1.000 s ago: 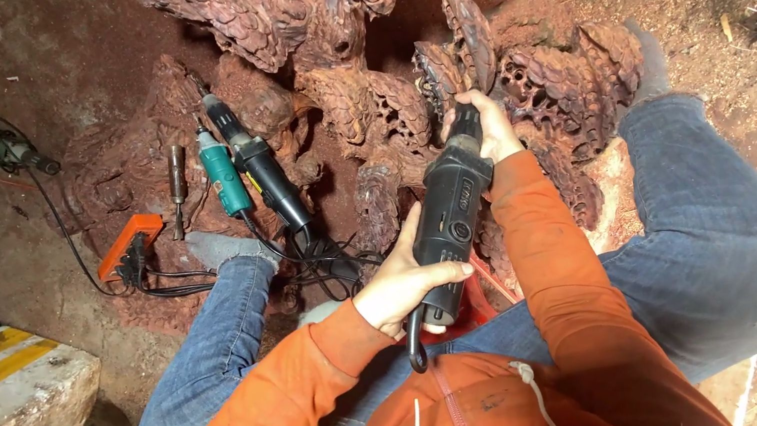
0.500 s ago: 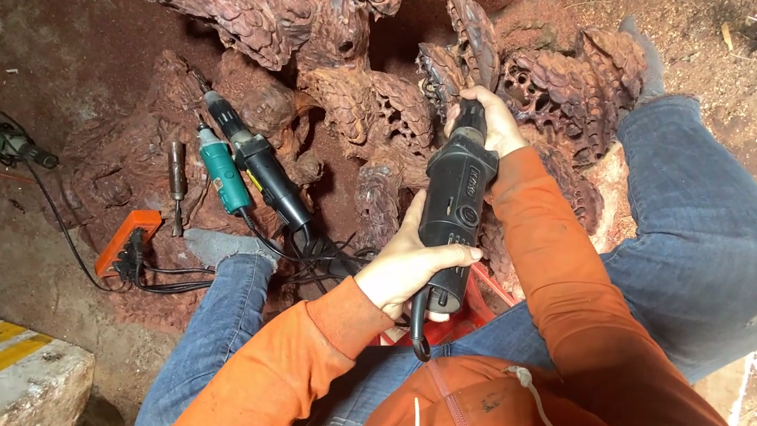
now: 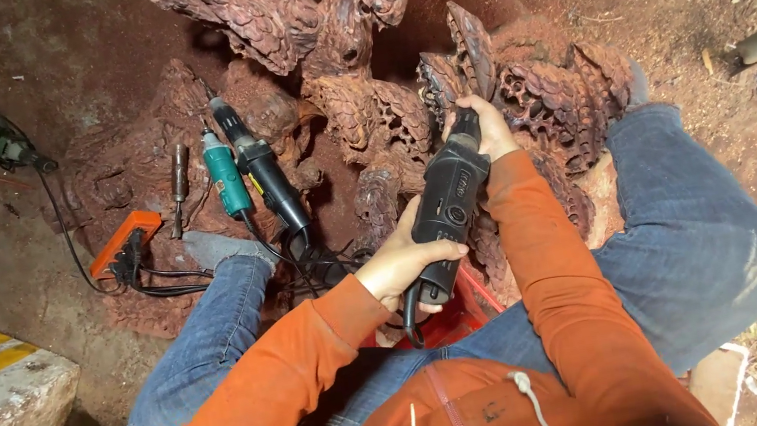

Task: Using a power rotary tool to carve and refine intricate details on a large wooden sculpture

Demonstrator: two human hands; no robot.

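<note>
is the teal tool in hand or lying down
Lying down. The teal tool rests on the carved wood; both hands, left and right, grip the black grinder.

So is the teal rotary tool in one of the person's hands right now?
No, the teal rotary tool lies on the carved wood, while the left hand and right hand both grip the black power tool.

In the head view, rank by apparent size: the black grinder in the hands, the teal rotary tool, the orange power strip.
1. black grinder, though it lies nearer the camera.
2. and 3. teal rotary tool and orange power strip look alike; unranked.
</note>
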